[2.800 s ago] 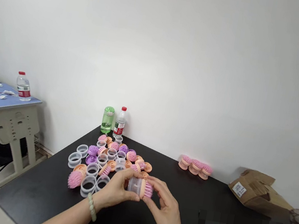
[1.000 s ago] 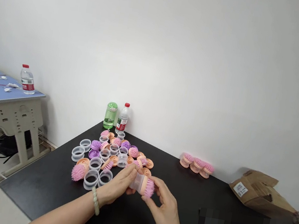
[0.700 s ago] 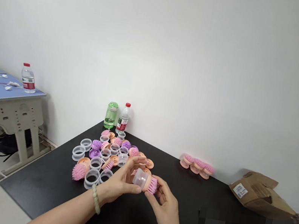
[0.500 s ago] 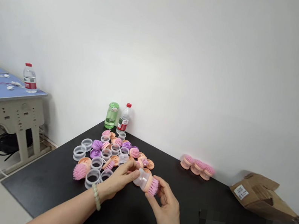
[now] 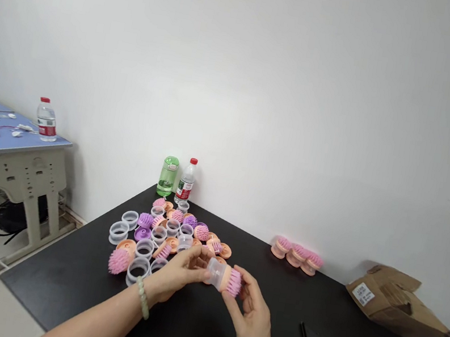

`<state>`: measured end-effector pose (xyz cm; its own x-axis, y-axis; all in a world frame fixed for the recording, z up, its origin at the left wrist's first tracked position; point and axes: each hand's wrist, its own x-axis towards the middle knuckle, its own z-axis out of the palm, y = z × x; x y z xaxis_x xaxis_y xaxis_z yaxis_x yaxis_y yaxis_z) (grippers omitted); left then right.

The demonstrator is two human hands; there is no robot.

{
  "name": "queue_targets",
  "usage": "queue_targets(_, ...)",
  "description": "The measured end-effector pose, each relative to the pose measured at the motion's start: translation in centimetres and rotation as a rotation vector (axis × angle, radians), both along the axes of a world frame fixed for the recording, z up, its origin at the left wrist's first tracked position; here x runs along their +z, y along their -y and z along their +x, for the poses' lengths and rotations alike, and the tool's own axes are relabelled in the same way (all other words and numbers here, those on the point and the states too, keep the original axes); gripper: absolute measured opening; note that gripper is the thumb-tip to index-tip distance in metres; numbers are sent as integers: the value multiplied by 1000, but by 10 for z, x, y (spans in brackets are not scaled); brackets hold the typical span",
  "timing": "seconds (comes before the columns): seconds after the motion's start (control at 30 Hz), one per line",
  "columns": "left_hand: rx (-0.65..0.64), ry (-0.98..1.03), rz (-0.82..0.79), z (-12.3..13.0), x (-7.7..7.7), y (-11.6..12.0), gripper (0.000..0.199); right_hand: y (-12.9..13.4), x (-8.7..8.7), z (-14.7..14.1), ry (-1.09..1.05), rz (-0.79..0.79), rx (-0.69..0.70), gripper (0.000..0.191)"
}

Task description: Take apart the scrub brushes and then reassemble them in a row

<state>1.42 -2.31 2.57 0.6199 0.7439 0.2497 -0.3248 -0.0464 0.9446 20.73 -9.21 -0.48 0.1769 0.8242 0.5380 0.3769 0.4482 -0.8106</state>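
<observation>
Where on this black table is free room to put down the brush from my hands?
Black tabletop shows between the three pink-bristled brushes by the wall and your right hand, and left of the heap of clear rings and pink, purple and peach brush parts, which is crowded.

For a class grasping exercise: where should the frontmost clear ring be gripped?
Pinch the clear ring across its outer wall, from above and the near side: it lies open end up, with a pink brush and another ring close at its sides.

Left hand [image 5: 178,273] and right hand [image 5: 251,327], both curled inward and close together
</observation>
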Motion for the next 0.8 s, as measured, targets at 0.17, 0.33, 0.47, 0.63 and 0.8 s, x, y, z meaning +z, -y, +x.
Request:
queue_targets(0.17,5,50,26,-3,4,1,61,0,1,1,-25,4,-10,37)
queue_targets(0.33,84,-174,128,0,0,-1,40,-1,4,0,8,-15,24,38)
queue_targets(0.47,157,-302,310,3,-6,-3,54,-1,3,-1,-23,-44,38,37)
queue_targets(0.63,246,-420,656,4,-7,4,68,-2,2,-4,-76,-86,41,38)
queue_targets(0.8,176,-303,422,5,-4,6,56,0,5,-3,-132,-95,41,41)
